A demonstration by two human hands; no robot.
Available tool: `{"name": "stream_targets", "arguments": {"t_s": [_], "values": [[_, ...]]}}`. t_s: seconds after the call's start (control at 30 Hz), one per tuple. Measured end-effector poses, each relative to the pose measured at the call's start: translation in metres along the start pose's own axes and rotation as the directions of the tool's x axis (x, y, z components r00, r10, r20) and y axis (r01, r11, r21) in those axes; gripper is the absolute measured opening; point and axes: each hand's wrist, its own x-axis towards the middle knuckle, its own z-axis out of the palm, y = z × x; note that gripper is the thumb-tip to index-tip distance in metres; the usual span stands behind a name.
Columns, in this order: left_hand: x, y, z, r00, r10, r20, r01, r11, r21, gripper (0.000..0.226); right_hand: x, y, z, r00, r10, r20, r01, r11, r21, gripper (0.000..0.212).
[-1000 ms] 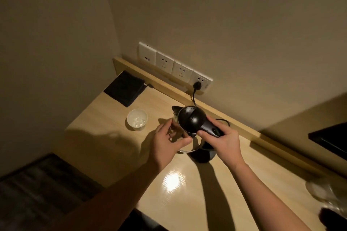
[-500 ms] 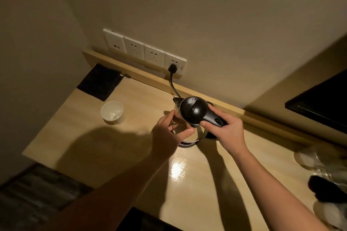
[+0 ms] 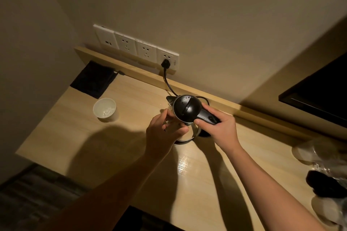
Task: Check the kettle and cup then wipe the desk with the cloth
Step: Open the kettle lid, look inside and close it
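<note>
A kettle [image 3: 186, 109] with a black lid and handle and a shiny metal body stands on the pale wooden desk [image 3: 75, 133] near the back ledge. My right hand [image 3: 218, 127] grips its black handle. My left hand [image 3: 163, 133] cups the metal body on the left side. The lid is down. A small white cup [image 3: 104, 108] stands upright to the left of the kettle, apart from both hands. A dark folded cloth [image 3: 93, 79] lies in the desk's back left corner.
The kettle's black cord [image 3: 168, 82] runs up to a plug in the rightmost of several wall sockets [image 3: 137, 48]. A dark screen [image 3: 319, 97] hangs at the right. Clear wrapped items and a black object [image 3: 326, 184] sit at the desk's right end.
My view has tilted up and to the right, so the desk sits lower and further left in frame. Both hands stay on the kettle, which has hardly moved.
</note>
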Motion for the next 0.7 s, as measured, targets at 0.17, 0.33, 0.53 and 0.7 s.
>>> {"name": "stream_targets", "arguments": {"t_s": [0.17,0.33,0.53,0.7], "values": [[-0.009,-0.007,0.005,1.000,-0.031,-0.008,0.030,0.998,-0.057,0.057,-0.005,0.005,0.002,0.999,0.000,0.034,0.000,1.000,-0.004,0.064],[-0.015,-0.006,0.011,1.000,0.000,-0.031,-0.003,0.996,-0.086,0.051,-0.007,0.003,-0.001,0.999,0.019,0.048,-0.018,1.000,-0.011,0.064],[-0.011,-0.018,-0.016,0.999,-0.034,0.004,0.034,0.994,-0.105,0.056,-0.021,-0.013,-0.001,1.000,0.008,-0.003,-0.009,0.950,-0.311,0.072],[-0.007,-0.046,-0.078,0.999,-0.030,0.038,0.031,0.999,-0.023,0.082,-0.043,-0.047,0.031,0.943,-0.293,-0.161,0.165,0.826,-0.539,0.059]]}}
